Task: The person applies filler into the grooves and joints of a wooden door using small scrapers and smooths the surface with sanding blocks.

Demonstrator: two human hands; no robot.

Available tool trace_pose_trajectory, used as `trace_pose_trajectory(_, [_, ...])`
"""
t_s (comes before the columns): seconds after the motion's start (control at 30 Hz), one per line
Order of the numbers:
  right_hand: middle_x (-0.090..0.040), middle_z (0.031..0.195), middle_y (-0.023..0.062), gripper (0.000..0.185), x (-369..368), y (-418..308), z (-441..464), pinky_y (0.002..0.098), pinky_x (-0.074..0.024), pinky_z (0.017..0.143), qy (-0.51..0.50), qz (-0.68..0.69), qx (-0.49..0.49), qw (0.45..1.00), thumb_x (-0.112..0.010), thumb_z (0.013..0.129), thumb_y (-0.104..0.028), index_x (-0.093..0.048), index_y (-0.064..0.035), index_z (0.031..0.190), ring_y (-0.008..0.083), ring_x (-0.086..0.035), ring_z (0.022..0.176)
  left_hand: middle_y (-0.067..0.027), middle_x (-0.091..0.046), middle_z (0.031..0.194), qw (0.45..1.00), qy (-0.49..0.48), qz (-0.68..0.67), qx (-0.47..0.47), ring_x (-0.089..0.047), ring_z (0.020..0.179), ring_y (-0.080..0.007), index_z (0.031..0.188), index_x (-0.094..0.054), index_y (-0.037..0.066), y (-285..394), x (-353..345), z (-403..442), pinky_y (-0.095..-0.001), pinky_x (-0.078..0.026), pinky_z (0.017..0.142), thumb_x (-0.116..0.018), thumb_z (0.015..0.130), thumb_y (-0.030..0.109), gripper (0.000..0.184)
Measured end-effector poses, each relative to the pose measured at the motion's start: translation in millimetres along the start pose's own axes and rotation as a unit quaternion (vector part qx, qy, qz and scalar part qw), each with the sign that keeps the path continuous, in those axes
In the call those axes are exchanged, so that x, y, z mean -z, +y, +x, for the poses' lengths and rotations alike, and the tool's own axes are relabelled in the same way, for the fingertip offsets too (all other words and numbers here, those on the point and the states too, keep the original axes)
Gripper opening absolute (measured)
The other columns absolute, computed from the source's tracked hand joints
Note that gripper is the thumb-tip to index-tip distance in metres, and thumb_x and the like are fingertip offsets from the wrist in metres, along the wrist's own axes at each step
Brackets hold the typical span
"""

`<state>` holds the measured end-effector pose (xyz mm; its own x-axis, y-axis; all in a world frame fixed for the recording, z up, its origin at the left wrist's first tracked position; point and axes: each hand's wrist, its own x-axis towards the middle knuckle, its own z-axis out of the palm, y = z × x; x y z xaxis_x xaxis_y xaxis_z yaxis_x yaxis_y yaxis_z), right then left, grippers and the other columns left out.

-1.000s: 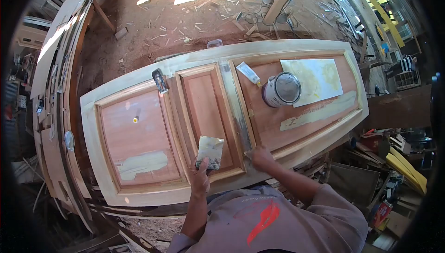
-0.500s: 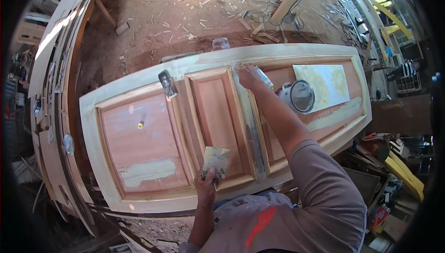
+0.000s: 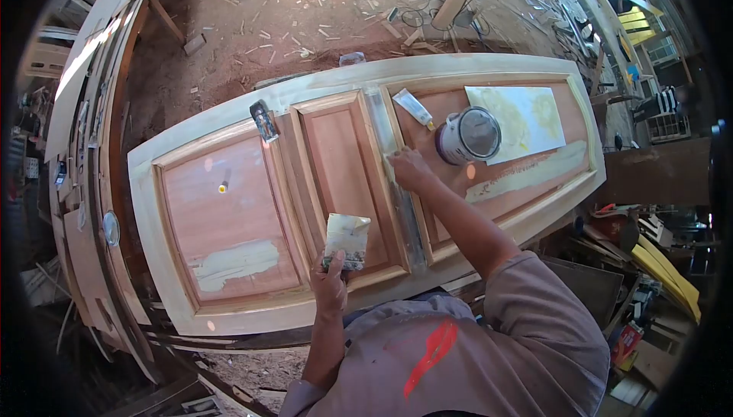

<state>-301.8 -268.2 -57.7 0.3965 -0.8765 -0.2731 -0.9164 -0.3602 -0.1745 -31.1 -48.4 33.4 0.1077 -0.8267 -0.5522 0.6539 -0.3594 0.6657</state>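
A panelled wooden door [image 3: 321, 96] lies flat in front of me. My left hand [image 3: 330, 283] is closed around the lower edge of a small square putty-smeared plate [image 3: 348, 235], held above the door's middle panel. My right hand [image 3: 411, 169] is closed, its fingertips down on the upright [image 3: 397, 195] between the middle and right panels. Whatever those fingers hold is too small or hidden to make out. To the right of that hand stand a tin [image 3: 462, 138] and a tube [image 3: 413, 107], with a stained white sheet [image 3: 534, 115] beside the tin.
A dark-handled scraper-like tool [image 3: 265, 121] rests on the door's upper left, and a small yellow-tipped piece [image 3: 222, 188] lies on the left panel. Wood scraps litter the earth floor [image 3: 305, 39]. Long boards [image 3: 114, 150] stand along the left, yellow pieces [image 3: 664, 272] at right.
My right hand has slid down the upright towards me, uncovering the tube. The left hand still grips the plate, now a little higher and further left in view. The whole view has shifted slightly.
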Motion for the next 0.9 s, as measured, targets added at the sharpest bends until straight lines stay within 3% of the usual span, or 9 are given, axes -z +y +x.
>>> trace_pose_trajectory(0.1, [-0.073,0.115,0.0176,0.029,-42,-3,-47,0.0536,-0.0527,0.095,0.0,0.109,-0.043,0.993,-0.058,0.09,-0.009,-0.071,-0.0062,0.115,0.0389,-0.067,0.11,-0.0074,-0.073,0.11,1.0,-0.012,0.004,-0.001,-0.073,0.093,-0.0179,0.129,-0.067,-0.001,-4,-4,-18,-0.036,-0.064,0.082,-0.071,0.101,0.013,0.031])
trace_pose_trajectory(0.2, [-0.07,0.111,0.0177,0.021,-53,-28,-107,0.0529,-0.0552,0.094,0.016,0.144,-0.095,0.985,-0.058,0.092,-0.011,-0.07,-0.0047,0.108,0.0391,-0.068,0.112,-0.0077,-0.073,0.112,1.0,-0.017,0.009,-0.008,-0.073,0.096,-0.0184,0.13,-0.066,0.0,-16,0,-34,-0.0364,-0.064,0.083,-0.071,0.101,0.012,0.031])
trace_pose_trajectory(0.5, [-0.074,0.11,0.0114,0.021,-73,-73,-258,0.0478,-0.0474,0.094,0.014,0.04,-0.018,0.999,-0.061,0.09,-0.017,-0.075,-0.0094,0.105,0.0309,-0.068,0.109,-0.0092,-0.075,0.116,0.999,-0.035,0.001,-0.028,-0.074,0.101,-0.0185,0.13,-0.068,-0.002,-27,-11,-66,-0.0344,-0.061,0.088,-0.067,0.103,0.008,0.028])
trace_pose_trajectory(0.6, [-0.074,0.103,0.0141,0.025,-58,-68,-254,0.05,-0.0502,0.091,-0.049,0.074,-0.012,0.996,-0.059,0.088,-0.012,-0.074,-0.0081,0.108,0.0343,-0.066,0.11,-0.0092,-0.075,0.117,0.999,-0.038,-0.001,-0.033,-0.073,0.102,-0.0182,0.13,-0.067,-0.003,-26,-9,-67,-0.0344,-0.06,0.089,-0.067,0.103,0.008,0.028])
trace_pose_trajectory(0.77, [-0.075,0.094,0.0188,0.025,-49,-39,-159,0.0529,-0.0535,0.087,-0.072,0.071,-0.092,0.991,-0.055,0.09,-0.011,-0.075,-0.0101,0.106,0.0403,-0.071,0.098,-0.0088,-0.074,0.117,0.999,-0.009,0.029,-0.031,-0.073,0.103,-0.018,0.131,-0.067,-0.003,-30,10,-59,-0.0342,-0.06,0.09,-0.066,0.104,0.008,0.029])
trace_pose_trajectory(0.83, [-0.076,0.095,0.0197,0.015,-42,-38,-138,0.0495,-0.0566,0.082,0.054,0.086,-0.071,0.992,-0.065,0.087,-0.017,-0.077,-0.0088,0.091,0.0365,-0.075,0.095,-0.008,-0.074,0.117,1.0,-0.005,0.018,-0.025,-0.072,0.103,-0.0177,0.132,-0.067,-0.002,-19,5,-64,-0.0345,-0.06,0.09,-0.066,0.104,0.009,0.03])
trace_pose_trajectory(0.9, [-0.075,0.097,0.0198,0.022,-48,-37,-131,0.0537,-0.0553,0.085,0.056,0.076,-0.046,0.994,-0.059,0.09,-0.013,-0.074,-0.0084,0.105,0.0398,-0.073,0.098,-0.0077,-0.074,0.117,0.999,-0.011,0.011,-0.029,-0.072,0.103,-0.0174,0.133,-0.067,-0.002,-15,4,-64,-0.0349,-0.06,0.09,-0.066,0.104,0.009,0.03])
